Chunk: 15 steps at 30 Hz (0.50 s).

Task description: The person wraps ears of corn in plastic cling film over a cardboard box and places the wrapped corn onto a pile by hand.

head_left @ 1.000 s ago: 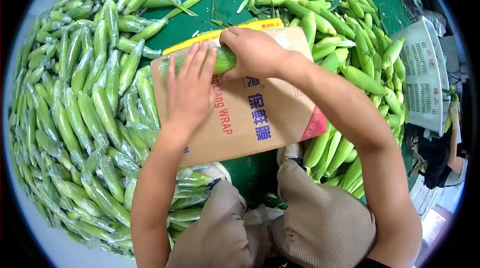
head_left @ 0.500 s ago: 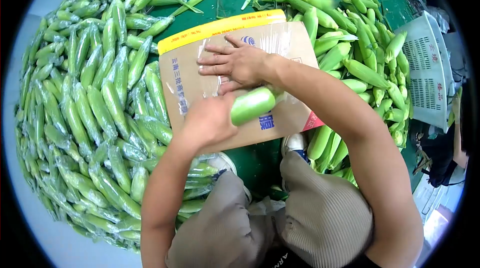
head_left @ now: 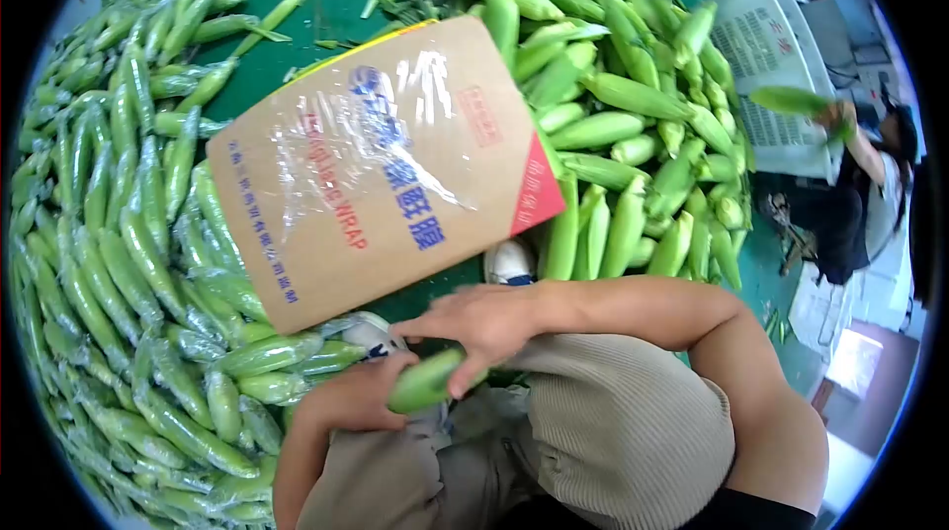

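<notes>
My left hand (head_left: 361,394) is low in the head view, its fingers wrapped round a green ear of corn (head_left: 423,384) above my lap. My right hand (head_left: 484,325), a little blurred, reaches over from the right with its fingers stretched apart. Its thumb touches the right end of that ear. Whether film covers the ear I cannot make out. Beyond both hands lies a cardboard box (head_left: 336,223) printed "WRAP", tilted, with shiny clear film on its top.
Film-wrapped corn (head_left: 138,243) is heaped on the left. Unwrapped corn (head_left: 633,154) is piled on the right, beside a pale plastic crate (head_left: 776,65). At the far right another person (head_left: 880,194) holds an ear. My shoe (head_left: 509,261) is by the box.
My right hand has left the box top and come down to the ear. My left hand has drawn the ear back toward my lap. The view has shifted right.
</notes>
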Motion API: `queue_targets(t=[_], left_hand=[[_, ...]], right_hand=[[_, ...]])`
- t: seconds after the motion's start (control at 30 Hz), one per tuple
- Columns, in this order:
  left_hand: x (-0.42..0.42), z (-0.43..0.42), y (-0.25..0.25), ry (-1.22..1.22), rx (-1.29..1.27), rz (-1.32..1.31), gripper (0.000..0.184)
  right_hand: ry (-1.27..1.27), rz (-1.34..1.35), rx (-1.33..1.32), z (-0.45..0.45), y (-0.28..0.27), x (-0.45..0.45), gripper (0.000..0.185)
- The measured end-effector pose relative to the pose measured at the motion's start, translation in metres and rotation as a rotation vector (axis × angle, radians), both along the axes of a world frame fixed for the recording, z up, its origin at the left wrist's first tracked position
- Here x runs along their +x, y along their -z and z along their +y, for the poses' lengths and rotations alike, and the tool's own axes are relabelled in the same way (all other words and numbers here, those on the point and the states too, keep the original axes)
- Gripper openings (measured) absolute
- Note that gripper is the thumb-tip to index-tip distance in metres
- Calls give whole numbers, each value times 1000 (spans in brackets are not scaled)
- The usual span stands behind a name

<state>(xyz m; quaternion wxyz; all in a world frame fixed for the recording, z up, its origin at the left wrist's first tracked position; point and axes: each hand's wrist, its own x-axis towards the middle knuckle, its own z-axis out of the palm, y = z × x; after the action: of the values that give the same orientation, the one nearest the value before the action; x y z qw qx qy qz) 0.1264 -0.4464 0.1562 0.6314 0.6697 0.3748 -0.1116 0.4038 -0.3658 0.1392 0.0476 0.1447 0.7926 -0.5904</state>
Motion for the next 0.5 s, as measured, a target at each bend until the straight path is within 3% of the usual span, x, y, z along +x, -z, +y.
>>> queue_targets(t=[0.07, 0.13, 0.17, 0.2, 0.27, 0.3, 0.37, 0.4, 0.43, 0.47, 0.5], left_hand=[[7, 25, -38, 11, -38, 123, 71], [18, 34, -65, 69, 145, 223, 68], [17, 32, -84, -26, 355, 223, 60], [0, 25, -86, -190, 569, 131, 59], [-27, 9, -72, -808, 714, 5, 43], [-49, 9, -42, -1037, 797, -324, 41], [-20, 1, -30, -1233, 35, -1438, 43], [-15, 13, -36, -932, 148, -1501, 52], [-12, 11, -35, -1113, -9, -1436, 55], [-5, 12, -39, -1220, 38, -1297, 57], [11, 14, -45, -1249, 178, -1124, 60]], right_hand=[[71, -294, -336, -21, 2, 10, 99], [199, -164, -464, -46, 19, 10, 69], [255, -207, -569, -37, -16, 14, 60], [351, -76, -614, -42, -8, 16, 55], [485, 99, -716, -38, -17, 19, 54], [442, 158, -730, -33, -25, 14, 53], [335, 125, -874, -23, -60, -3, 53], [465, 215, -900, -13, -57, 2, 59], [571, 311, -946, -7, -36, 4, 66], [639, 395, -1020, -4, -7, -6, 73], [690, 414, -1054, 4, -3, -18, 69]])
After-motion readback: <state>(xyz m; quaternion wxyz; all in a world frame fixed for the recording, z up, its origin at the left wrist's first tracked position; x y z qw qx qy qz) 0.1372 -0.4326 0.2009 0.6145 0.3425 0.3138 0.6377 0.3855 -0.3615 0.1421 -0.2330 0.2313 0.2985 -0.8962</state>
